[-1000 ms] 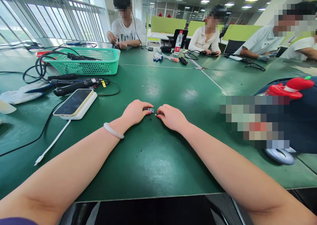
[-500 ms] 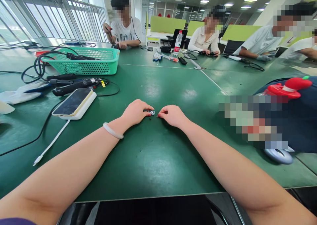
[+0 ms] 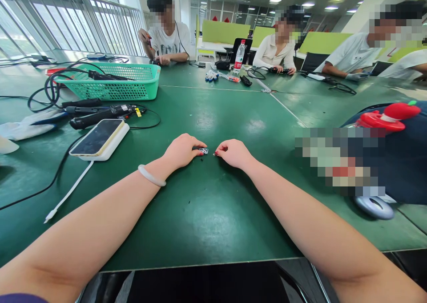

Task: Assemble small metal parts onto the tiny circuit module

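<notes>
On the green tabletop (image 3: 213, 232), my left fingers (image 3: 199, 143) are clamped on a small patterned piece (image 3: 204, 151). My right fingers (image 3: 219, 152) pinch a tinier bit (image 3: 214, 155), just apart from it; I can't tell how much is done or left.

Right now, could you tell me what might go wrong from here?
The tiny piece in the right hand's fingertips could slip and be hard to find. The left hand might nudge the small dark bit lying just below the patterned piece it pinches.
</notes>
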The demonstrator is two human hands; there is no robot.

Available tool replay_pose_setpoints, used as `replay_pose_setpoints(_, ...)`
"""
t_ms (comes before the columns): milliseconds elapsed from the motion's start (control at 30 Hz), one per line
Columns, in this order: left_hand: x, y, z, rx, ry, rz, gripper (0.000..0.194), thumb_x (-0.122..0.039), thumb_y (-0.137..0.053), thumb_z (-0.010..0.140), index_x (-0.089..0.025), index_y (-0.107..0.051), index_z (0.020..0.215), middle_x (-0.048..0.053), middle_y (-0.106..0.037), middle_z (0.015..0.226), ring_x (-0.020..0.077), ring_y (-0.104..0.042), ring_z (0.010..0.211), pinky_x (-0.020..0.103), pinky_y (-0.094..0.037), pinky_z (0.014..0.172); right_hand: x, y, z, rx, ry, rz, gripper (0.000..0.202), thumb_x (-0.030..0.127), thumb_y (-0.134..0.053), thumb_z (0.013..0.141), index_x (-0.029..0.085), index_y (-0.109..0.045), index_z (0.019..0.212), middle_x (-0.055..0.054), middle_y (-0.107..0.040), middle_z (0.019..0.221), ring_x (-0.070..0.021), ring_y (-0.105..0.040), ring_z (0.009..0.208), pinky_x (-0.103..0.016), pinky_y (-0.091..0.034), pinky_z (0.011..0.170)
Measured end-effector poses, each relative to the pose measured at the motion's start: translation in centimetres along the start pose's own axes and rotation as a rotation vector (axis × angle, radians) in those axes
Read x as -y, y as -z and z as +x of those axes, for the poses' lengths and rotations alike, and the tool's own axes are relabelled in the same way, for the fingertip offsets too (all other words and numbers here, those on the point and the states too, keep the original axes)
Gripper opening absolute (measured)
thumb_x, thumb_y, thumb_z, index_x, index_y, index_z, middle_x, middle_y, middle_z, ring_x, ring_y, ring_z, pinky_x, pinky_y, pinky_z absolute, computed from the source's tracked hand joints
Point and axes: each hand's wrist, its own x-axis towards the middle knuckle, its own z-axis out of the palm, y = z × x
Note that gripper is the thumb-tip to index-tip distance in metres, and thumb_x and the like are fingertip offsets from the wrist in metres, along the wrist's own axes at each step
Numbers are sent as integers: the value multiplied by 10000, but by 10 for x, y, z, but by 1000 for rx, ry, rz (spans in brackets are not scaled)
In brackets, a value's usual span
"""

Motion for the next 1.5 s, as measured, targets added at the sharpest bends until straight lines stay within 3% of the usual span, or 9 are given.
replay_pose_setpoints(167,0,0,0,8,5,8,289,-362,-563,812,-275,-687,1059,23,-703,985,219,-565,956,326,-439,836,-3,-1,1,-68,-9,-36,160,261,-553,791,211,-677,703,-2,-672,725,-110,-561,631,-225,-395,573)
replay_pose_setpoints(333,0,1,0,-10,7,-3,292,-374,-554,815,-264,-693,1047,26,-708,988,226,-577,942,344,-440,841,7,-6,-12,-40,336,-151,167,326,-549,834,226,-681,811,-4,-633,791,-119,-554,727,-232,-394,644)
replay_pose_setpoints(433,0,2,0,-19,34,-16,272,-332,-549,814,-261,-700,1030,17,-710,992,221,-587,933,336,-444,843,16,-11,-19,-14,452,-255,202,318,-547,853,259,-666,1006,-10,-619,876,-120,-562,768,-233,-390,649)
replay_pose_setpoints(500,0,2,0,-21,54,-19,264,-317,-551,808,-263,-704,1016,11,-711,989,218,-592,929,328,-447,841,21,-14,-22,-3,484,-301,202,302,-519,876,266,-669,1006,-11,-617,917,-120,-569,791,-235,-392,659)
replay_pose_setpoints(633,1,1,0,-24,58,-32,258,-351,-556,807,-269,-707,1000,11,-711,971,214,-597,906,324,-451,818,20,-14,-20,-34,473,-329,181,306,-518,879,254,-692,878,-4,-617,909,-120,-571,787,-235,-396,658)
replay_pose_setpoints(833,-1,1,1,-22,36,-69,257,-404,-569,798,-287,-704,983,11,-708,877,216,-582,873,325,-446,755,11,-7,-15,-214,400,-256,236,288,-460,908,236,-688,940,-16,-622,939,-122,-573,803,-238,-413,695)
replay_pose_setpoints(1200,-3,2,0,-24,93,-263,258,-416,-581,772,-262,-709,933,-4,-698,866,170,-592,775,293,-452,726,9,-7,-15,-266,449,-255,259,297,-455,906,242,-708,920,-7,-620,903,-110,-551,732,-236,-399,652)
replay_pose_setpoints(1500,-1,0,1,-8,120,-464,301,-429,-598,741,-230,-709,937,2,-700,839,149,-574,720,273,-437,686,7,-8,-10,-294,397,150,129,257,-590,817,217,-711,797,2,-608,760,-92,-502,614,-235,-409,614)
